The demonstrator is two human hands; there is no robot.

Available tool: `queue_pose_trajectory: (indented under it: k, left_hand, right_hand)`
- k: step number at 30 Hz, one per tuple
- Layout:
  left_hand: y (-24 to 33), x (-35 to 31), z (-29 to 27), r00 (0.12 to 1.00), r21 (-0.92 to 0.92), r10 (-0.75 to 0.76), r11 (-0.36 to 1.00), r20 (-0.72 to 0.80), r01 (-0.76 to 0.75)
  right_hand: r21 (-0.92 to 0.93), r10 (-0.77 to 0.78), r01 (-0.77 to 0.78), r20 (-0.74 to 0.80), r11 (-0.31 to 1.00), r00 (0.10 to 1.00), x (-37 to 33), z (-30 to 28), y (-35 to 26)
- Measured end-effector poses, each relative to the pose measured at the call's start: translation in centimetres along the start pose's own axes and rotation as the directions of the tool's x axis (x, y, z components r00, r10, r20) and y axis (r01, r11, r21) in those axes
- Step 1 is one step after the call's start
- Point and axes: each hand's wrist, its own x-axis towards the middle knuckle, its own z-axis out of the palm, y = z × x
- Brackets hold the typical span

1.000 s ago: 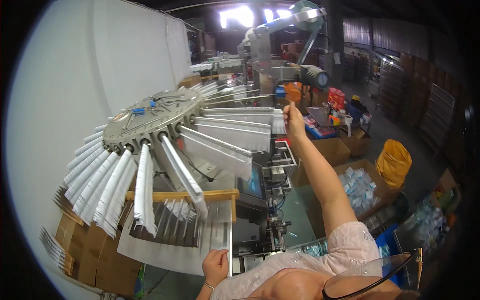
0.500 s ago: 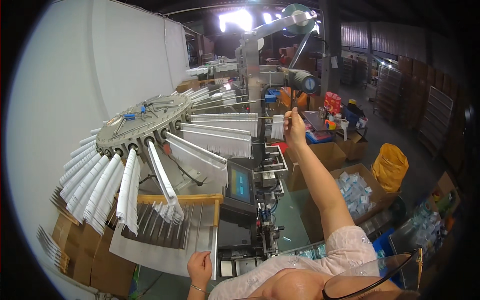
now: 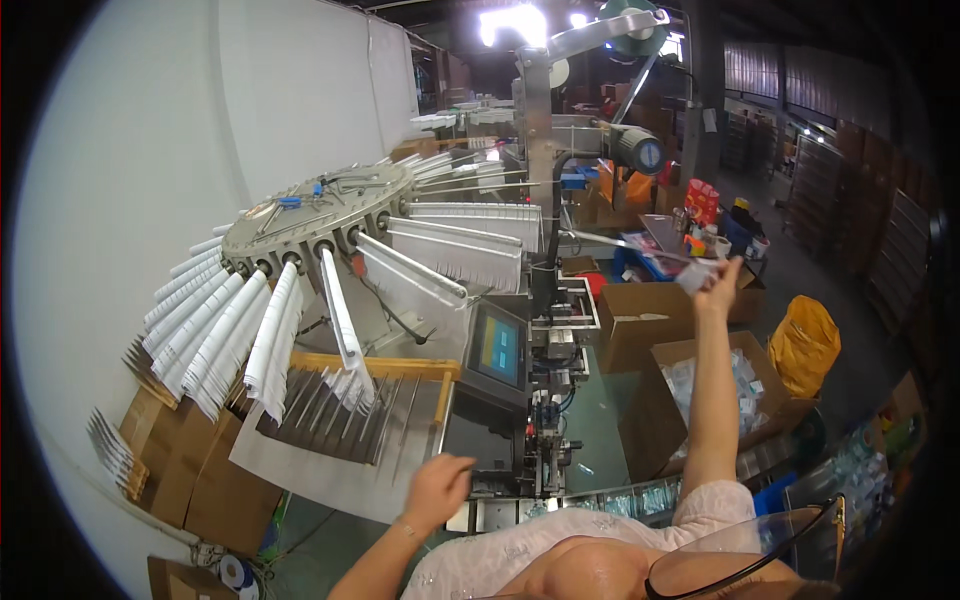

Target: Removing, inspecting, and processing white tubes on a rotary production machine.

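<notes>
head view: warehouse floor (image 3: 850,330), cardboard boxes (image 3: 640,320), right hand (image 3: 718,288) pinching small clear packet (image 3: 693,277)

Dark touchscreen (image 3: 499,352) with blue-yellow tiles is mounted mid-machine; open brown cartons (image 3: 640,318) are set right, yellow bag (image 3: 805,343) beside them.

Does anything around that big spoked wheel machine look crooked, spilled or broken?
Nothing looks broken or spilled. The round grey metal wheel carries its white bundles evenly on the spokes. The right hand holds a small clear packet up high; the left hand hovers near the machine's blue touchscreen.
</notes>
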Motion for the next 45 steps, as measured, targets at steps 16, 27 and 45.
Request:
queue_pose_trajectory:
  k: [16,27,45]
  left_hand:
    - [-2.4,4.0,1.6,0.463,-0.613,0.404,0.461,0.789,0.642]
    - [-4.4,-0.6,-8.4,0.564,-0.519,0.418,-0.228,0.713,0.824]
    - [-25.2,4.3,-12.5,0.957,-0.850,-0.056,0.447,0.286,0.280]
  right_hand:
    - [-0.809,0.062,0.009,0.056,0.588,0.996,-40.6,0.4,5.1]
    - [-0.714,-0.048,0.589,0.651,-0.377,0.758,-59.9,8.0,15.3]
    - [-0.673,0.167,0.737,0.722,-0.058,0.672,-61.7,19.3,15.5]
